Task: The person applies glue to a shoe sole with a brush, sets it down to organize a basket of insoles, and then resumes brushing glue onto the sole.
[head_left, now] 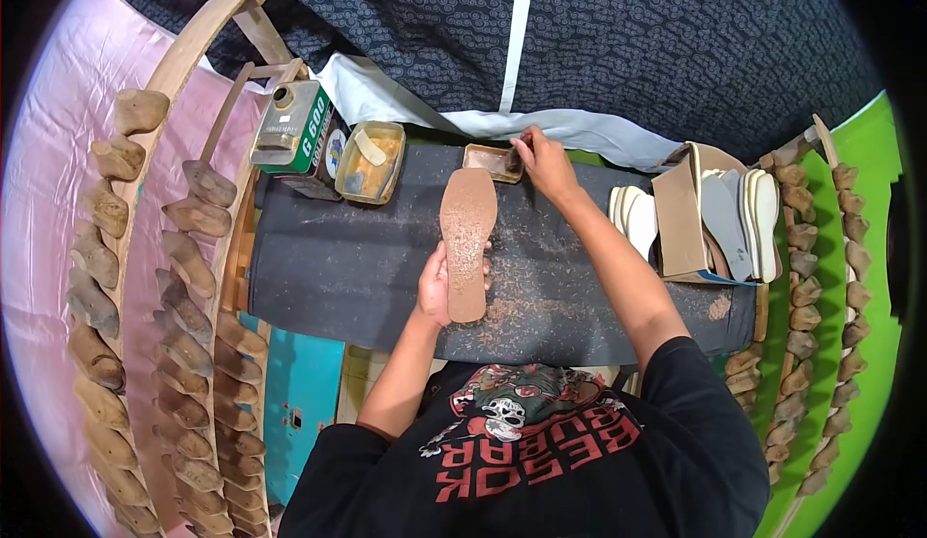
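Note:
A brown shoe sole (467,239) is held upright over the table, heel end down, by my left hand (436,285), its fingers wrapped round the narrow end. The sole's face looks wet and shiny in its middle. At the back of the table my right hand (547,159) pinches a small dark brush (516,158), partly hidden by the fingers. The brush is at the right end of a small shallow tray (480,150) with whitish liquid in it.
Brown shavings lie scattered over the dark table cover (328,277). At the back left stand a green G 600 can (307,127) and a yellowish tub (372,190). A cardboard box (679,219) of soles stands right. Racks of wooden shoe lasts (188,272) flank both sides.

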Available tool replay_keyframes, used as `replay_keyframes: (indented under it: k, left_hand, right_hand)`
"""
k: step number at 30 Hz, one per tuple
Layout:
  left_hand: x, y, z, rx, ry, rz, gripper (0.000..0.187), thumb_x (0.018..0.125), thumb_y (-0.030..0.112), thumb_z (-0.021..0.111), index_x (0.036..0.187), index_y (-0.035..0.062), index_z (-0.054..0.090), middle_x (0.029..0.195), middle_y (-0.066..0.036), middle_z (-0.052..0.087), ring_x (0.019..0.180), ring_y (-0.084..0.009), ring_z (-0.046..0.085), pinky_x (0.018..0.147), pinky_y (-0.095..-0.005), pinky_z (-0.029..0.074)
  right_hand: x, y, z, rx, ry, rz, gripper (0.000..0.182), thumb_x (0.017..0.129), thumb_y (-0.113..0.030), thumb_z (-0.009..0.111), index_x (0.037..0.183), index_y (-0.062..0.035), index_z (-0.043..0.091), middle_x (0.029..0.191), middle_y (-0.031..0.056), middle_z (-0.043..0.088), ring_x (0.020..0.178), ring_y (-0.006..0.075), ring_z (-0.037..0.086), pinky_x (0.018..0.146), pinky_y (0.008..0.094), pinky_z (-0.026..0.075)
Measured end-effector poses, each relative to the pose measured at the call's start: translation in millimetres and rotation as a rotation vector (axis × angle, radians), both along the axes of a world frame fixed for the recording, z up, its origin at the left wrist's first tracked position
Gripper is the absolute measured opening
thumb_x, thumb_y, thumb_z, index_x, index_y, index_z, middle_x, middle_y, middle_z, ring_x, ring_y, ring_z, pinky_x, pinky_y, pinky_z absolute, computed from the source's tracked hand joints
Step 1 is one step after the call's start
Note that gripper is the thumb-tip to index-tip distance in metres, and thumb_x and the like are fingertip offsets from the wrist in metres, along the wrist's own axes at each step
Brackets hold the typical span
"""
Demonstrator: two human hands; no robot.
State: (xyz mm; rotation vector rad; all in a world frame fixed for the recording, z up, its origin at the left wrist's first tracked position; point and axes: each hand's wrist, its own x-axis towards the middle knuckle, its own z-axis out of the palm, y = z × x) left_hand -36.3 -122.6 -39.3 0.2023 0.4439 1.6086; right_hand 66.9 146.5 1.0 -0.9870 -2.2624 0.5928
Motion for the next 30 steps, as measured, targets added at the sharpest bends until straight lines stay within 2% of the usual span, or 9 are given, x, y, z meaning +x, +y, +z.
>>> replay_keyframes:
  k: [12, 14, 15, 17, 18, 23, 27, 29, 30]
  left_hand:
    - [-2, 0, 0, 0.014, -0.013, 0.013, 0.053, 0.107, 0.043, 0.031, 0.140, 0.0074, 0.051, 0.130, -0.015, 0.060, 0.094, -0.0264, 0.060, 0.076, -0.0440, 0.054]
    - [-2, 2, 1, 0.021, -0.012, 0.010, 0.053, 0.106, 0.043, 0.031, 0.140, 0.0075, 0.051, 0.130, -0.015, 0.060, 0.094, -0.0262, 0.061, 0.076, -0.0442, 0.054]
    - [-1, 3, 2, 0.025, -0.015, 0.009, 0.053, 0.106, 0.044, 0.031, 0.140, 0.0075, 0.051, 0.130, -0.015, 0.060, 0.094, -0.0260, 0.061, 0.076, -0.0443, 0.054]
    - [-2, 10, 3, 0.043, -0.012, 0.009, 0.053, 0.106, 0.044, 0.031, 0.140, 0.0071, 0.051, 0.130, -0.014, 0.060, 0.095, -0.0256, 0.061, 0.076, -0.0442, 0.055]
    - [-3, 15, 3, 0.063, -0.007, 0.012, 0.054, 0.106, 0.044, 0.031, 0.140, 0.0067, 0.051, 0.130, -0.014, 0.060, 0.095, -0.0252, 0.062, 0.076, -0.0441, 0.055]
    - [0, 46, 21, 0.032, 0.027, 0.064, 0.055, 0.106, 0.045, 0.031, 0.139, 0.0054, 0.051, 0.129, -0.013, 0.061, 0.094, -0.0242, 0.062, 0.077, -0.0428, 0.055]
    - [4, 72, 20, 0.161, 0.012, -0.044, 0.057, 0.106, 0.047, 0.030, 0.139, 0.0057, 0.052, 0.124, -0.011, 0.064, 0.093, -0.0238, 0.064, 0.080, -0.0431, 0.056]
    - [17, 82, 47, -0.019, 0.084, 0.069, 0.057, 0.107, 0.048, 0.028, 0.136, 0.0069, 0.054, 0.119, -0.010, 0.066, 0.093, -0.0231, 0.068, 0.081, -0.0398, 0.058]
    - [17, 87, 47, -0.025, 0.083, 0.035, 0.056, 0.108, 0.048, 0.028, 0.137, 0.0071, 0.053, 0.119, -0.010, 0.066, 0.094, -0.0220, 0.068, 0.083, -0.0404, 0.058]
  right_hand:
    - [7, 5, -5, 0.043, -0.005, 0.010, 0.032, 0.098, -0.030, 0.063, 0.099, 0.0016, 0.060, 0.086, 0.0253, 0.070, 0.082, 0.0463, 0.067, 0.072, 0.0519, 0.052]
    - [12, 5, -4, 0.062, 0.069, -0.042, 0.032, 0.099, -0.030, 0.064, 0.100, 0.0024, 0.060, 0.082, 0.0213, 0.071, 0.072, 0.0383, 0.070, 0.066, 0.0462, 0.054]
    - [14, 2, 0, 0.060, 0.068, -0.042, 0.032, 0.099, -0.030, 0.064, 0.100, 0.0024, 0.060, 0.082, 0.0213, 0.071, 0.072, 0.0383, 0.070, 0.066, 0.0462, 0.054]
    - [22, -4, 9, -0.240, 0.329, -0.123, 0.031, 0.099, -0.028, 0.065, 0.101, 0.0032, 0.061, 0.077, 0.0139, 0.070, 0.063, 0.0220, 0.069, 0.058, 0.0362, 0.053]
    - [27, -6, 13, -0.339, 0.420, -0.143, 0.029, 0.101, -0.026, 0.064, 0.102, 0.0029, 0.062, 0.076, 0.0081, 0.068, 0.061, 0.0106, 0.064, 0.054, 0.0264, 0.051]
    - [61, -49, 50, -0.380, 0.694, -0.100, 0.025, 0.103, -0.024, 0.061, 0.105, 0.0016, 0.060, 0.082, 0.0085, 0.067, 0.062, 0.0125, 0.065, 0.055, 0.0234, 0.052]
    - [86, -111, 77, -0.444, 0.840, -0.028, 0.019, 0.104, -0.018, 0.058, 0.106, 0.0003, 0.058, 0.083, 0.0075, 0.064, 0.062, 0.0131, 0.065, 0.055, 0.0250, 0.054]
    - [92, -134, 82, -0.471, 0.858, -0.022, 0.017, 0.104, -0.017, 0.057, 0.106, -0.0001, 0.057, 0.083, 0.0071, 0.064, 0.062, 0.0130, 0.065, 0.054, 0.0253, 0.055]
    - [93, -143, 83, -0.454, 0.833, -0.001, 0.017, 0.105, -0.016, 0.056, 0.106, 0.0003, 0.057, 0.085, 0.0083, 0.064, 0.061, 0.0134, 0.064, 0.055, 0.0261, 0.055]
